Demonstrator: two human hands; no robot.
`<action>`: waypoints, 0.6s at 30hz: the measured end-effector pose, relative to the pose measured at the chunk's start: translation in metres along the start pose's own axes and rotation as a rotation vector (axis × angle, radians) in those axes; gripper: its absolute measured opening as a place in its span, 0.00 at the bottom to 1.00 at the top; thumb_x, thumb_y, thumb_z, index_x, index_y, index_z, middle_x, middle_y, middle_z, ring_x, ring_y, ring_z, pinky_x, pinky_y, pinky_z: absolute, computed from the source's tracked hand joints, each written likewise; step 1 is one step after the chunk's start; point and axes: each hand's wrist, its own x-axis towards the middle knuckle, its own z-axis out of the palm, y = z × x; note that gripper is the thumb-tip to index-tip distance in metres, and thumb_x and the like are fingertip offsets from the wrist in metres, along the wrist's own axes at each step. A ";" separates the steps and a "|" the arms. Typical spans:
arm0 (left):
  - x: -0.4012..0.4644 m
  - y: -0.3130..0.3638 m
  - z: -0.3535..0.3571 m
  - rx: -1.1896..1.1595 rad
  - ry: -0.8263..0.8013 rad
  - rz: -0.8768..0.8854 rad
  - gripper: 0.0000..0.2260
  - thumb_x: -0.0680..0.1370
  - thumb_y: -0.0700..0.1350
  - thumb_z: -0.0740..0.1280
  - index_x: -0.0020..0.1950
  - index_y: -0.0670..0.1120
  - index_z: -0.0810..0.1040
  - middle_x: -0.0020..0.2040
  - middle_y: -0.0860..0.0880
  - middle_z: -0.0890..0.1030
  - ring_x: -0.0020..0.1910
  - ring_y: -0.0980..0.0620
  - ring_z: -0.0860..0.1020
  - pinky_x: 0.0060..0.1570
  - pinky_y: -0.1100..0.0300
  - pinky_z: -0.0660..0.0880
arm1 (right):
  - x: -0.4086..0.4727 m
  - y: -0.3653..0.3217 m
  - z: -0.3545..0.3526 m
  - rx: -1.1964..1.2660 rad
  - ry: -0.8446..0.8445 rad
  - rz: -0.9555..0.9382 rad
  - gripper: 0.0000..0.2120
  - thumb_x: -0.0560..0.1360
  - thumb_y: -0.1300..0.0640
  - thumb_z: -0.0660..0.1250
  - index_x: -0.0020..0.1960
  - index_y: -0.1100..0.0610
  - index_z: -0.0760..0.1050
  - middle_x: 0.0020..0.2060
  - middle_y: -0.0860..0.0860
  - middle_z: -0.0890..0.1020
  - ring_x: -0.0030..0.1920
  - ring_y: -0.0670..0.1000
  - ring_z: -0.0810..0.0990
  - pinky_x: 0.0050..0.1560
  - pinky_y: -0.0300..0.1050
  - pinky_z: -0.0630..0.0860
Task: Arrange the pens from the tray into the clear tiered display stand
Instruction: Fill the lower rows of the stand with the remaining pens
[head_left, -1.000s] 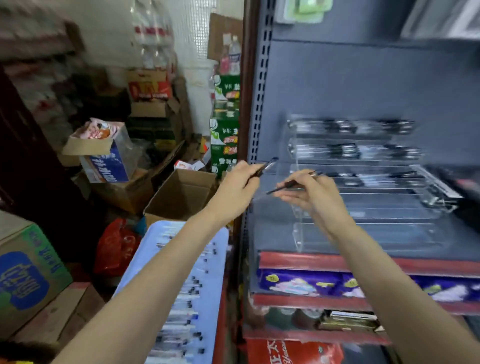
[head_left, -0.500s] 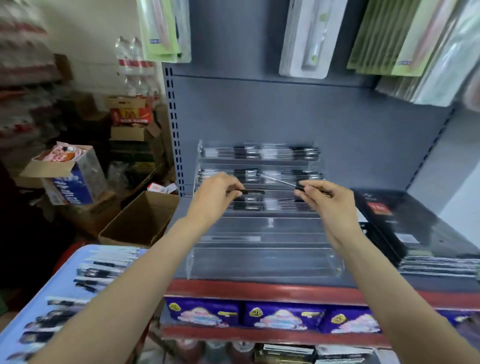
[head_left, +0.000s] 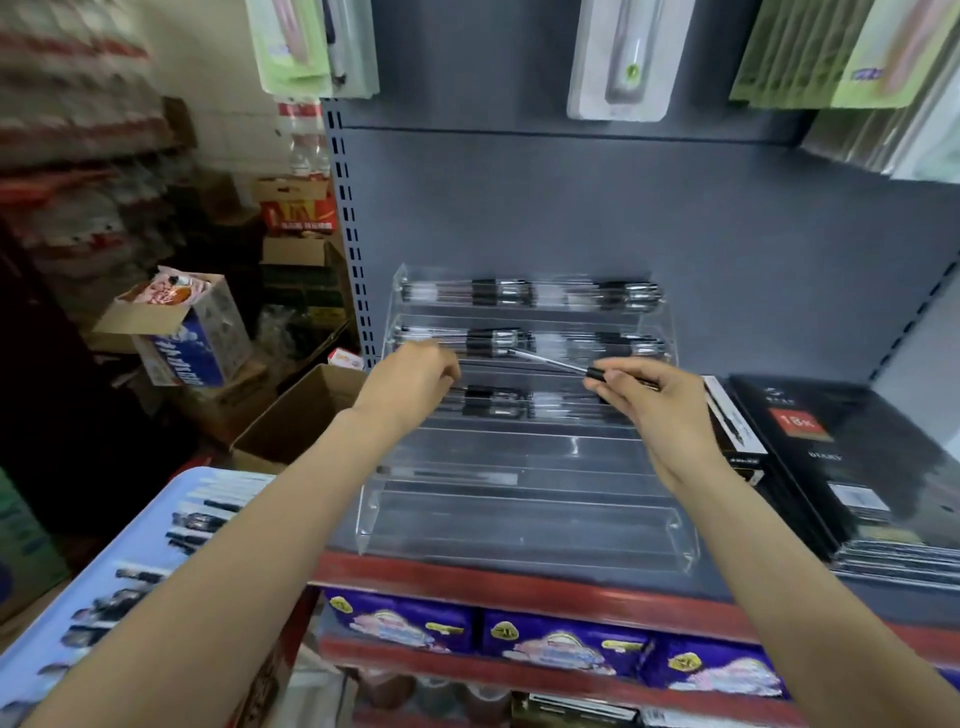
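Your right hand (head_left: 649, 400) pinches a pen (head_left: 556, 364) pointing to 10 o'clock toward the stand (head_left: 519, 462) (left fingers (head_left: 441, 371) curled, contents unclear).

It was a shop: a grey slotted metal retail shelf (head_left: 597, 208), hanging blister-packed stationery (head_left: 618, 57) at 12 o'clock, stacked cardboard stock cartons (head_left: 296, 415) at 9 o'clock.

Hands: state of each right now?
Left hand: closed at the stand's third tier; contents cannot be told.
Right hand: closed, holding a pen.
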 end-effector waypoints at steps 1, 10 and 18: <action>-0.002 -0.001 -0.001 0.018 -0.009 0.009 0.10 0.79 0.41 0.60 0.56 0.45 0.79 0.56 0.46 0.79 0.53 0.46 0.78 0.52 0.50 0.77 | 0.002 0.001 0.002 -0.005 -0.010 0.001 0.09 0.76 0.68 0.64 0.43 0.58 0.80 0.44 0.56 0.83 0.45 0.50 0.84 0.47 0.34 0.79; -0.012 -0.016 -0.003 0.108 -0.037 0.089 0.14 0.80 0.42 0.56 0.62 0.47 0.77 0.61 0.48 0.77 0.59 0.48 0.75 0.61 0.54 0.65 | 0.018 0.013 0.017 -0.297 -0.119 -0.032 0.14 0.75 0.69 0.64 0.41 0.53 0.81 0.44 0.53 0.84 0.43 0.47 0.84 0.49 0.35 0.79; -0.033 -0.044 -0.007 -0.298 0.280 -0.178 0.21 0.77 0.41 0.66 0.69 0.44 0.68 0.65 0.45 0.70 0.60 0.48 0.72 0.59 0.61 0.69 | 0.028 0.015 0.050 -0.582 -0.272 -0.144 0.10 0.73 0.67 0.68 0.43 0.53 0.81 0.43 0.50 0.83 0.46 0.47 0.81 0.55 0.40 0.75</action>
